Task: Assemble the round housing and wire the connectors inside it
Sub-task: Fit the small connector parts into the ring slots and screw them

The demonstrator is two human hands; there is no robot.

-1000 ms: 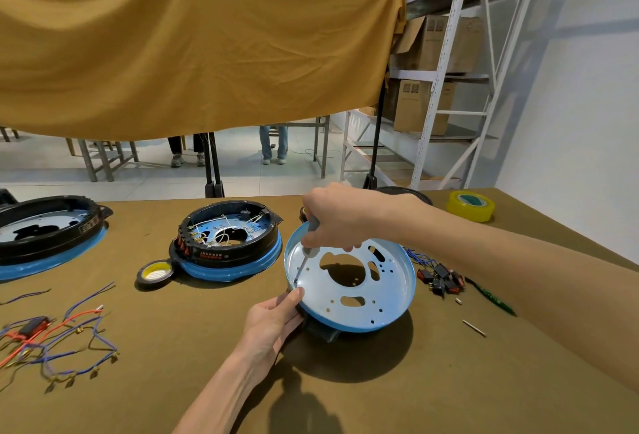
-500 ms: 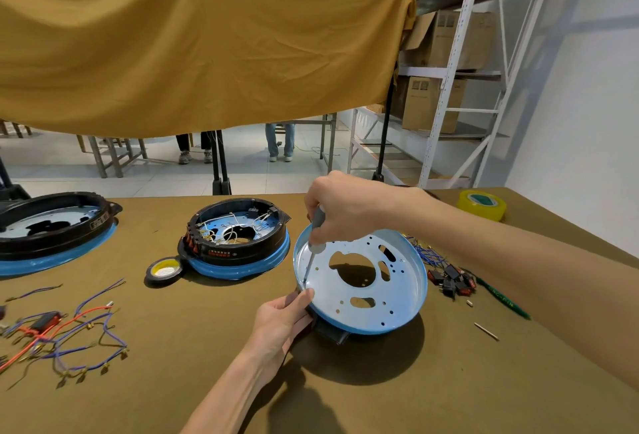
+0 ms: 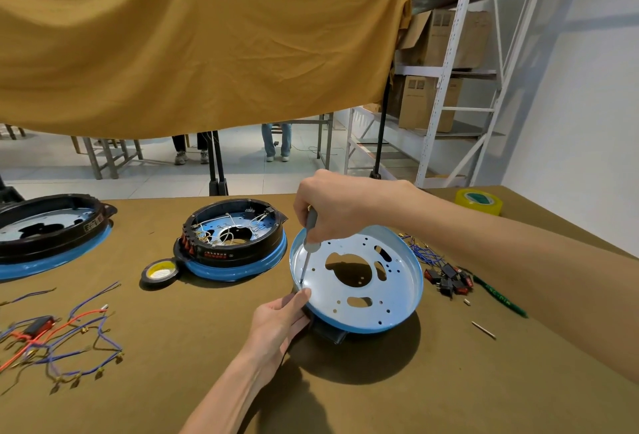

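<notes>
Overhead, the right hand (image 3: 332, 203) curled round the grey handle of a screwdriver (image 3: 308, 240), its tip set down on the inner floor of the blue round housing (image 3: 397, 295) close to the left wall. Just below that tip the left hand (image 3: 276, 321) gripped the housing's near-left rim, thumb on the rim's top and fingers hidden beneath it. The housing sat tilted on a black part (image 3: 328, 333), mostly covered. To the right of the hands, under the right forearm, lay black and red connectors (image 3: 449, 281) with blue wires, a green pen (image 3: 501, 297) partly hidden and a yellow tape roll (image 3: 479, 201). To their left stood a wired housing (image 3: 235, 243), a small tape roll (image 3: 160, 272), loose wires (image 3: 62, 340), and another housing (image 3: 45, 229) cut off by the frame. Beyond the hands an ochre cloth (image 3: 193, 39) hung across the view and hid most of the room.
</notes>
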